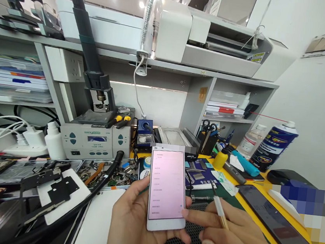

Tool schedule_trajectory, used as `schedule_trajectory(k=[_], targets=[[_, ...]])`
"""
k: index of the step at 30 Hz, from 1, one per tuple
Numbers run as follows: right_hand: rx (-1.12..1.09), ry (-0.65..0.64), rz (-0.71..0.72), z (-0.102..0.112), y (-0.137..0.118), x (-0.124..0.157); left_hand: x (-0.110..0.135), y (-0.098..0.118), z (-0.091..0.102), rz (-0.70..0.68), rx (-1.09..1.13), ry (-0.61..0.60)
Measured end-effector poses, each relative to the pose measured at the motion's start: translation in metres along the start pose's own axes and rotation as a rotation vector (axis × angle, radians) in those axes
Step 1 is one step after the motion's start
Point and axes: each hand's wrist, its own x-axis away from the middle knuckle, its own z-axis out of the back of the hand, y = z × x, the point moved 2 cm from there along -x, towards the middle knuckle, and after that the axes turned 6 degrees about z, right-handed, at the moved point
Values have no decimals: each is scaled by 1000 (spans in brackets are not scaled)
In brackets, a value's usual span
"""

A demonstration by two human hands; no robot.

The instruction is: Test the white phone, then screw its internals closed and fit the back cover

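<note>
My left hand (132, 218) is wrapped round a white smartphone (167, 189), holding it upright with its lit pinkish screen of menu text facing me. My right hand (225, 239) sits just right of the phone, index finger stretched out and touching the screen's lower right edge. The other fingers of that hand pinch a thin tool (219, 207) with a white and tan shaft that points up and away.
A black phone (282, 227) lies on the yellow-edged mat at right. A rework station (97, 140) with a black hose stands behind, with a parts tray (107, 170), spray can (275, 144), yellow bottle (221, 159) and pen cup (207, 137) about. White plates lie at lower left.
</note>
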Motion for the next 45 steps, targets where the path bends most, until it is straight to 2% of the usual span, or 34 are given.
schedule_trajectory(k=[11, 18, 28, 35, 40, 45], targets=[[-21, 20, -22, -2, -1, 5, -5, -5, 8, -35, 11, -41], [-60, 25, -2, 0, 1, -1, -2, -2, 4, 1, 8, 1], [-1, 66, -6, -3, -3, 0, 1, -1, 0, 38, -8, 22], [-13, 15, 7, -2, -1, -1, 0, -1, 2, 16, -35, 36], [-28, 50, 5, -2, 1, 3, 0, -3, 4, 2, -75, 34], [-16, 23, 19, -1, 0, 1, 0, -3, 5, -4, -78, 17]])
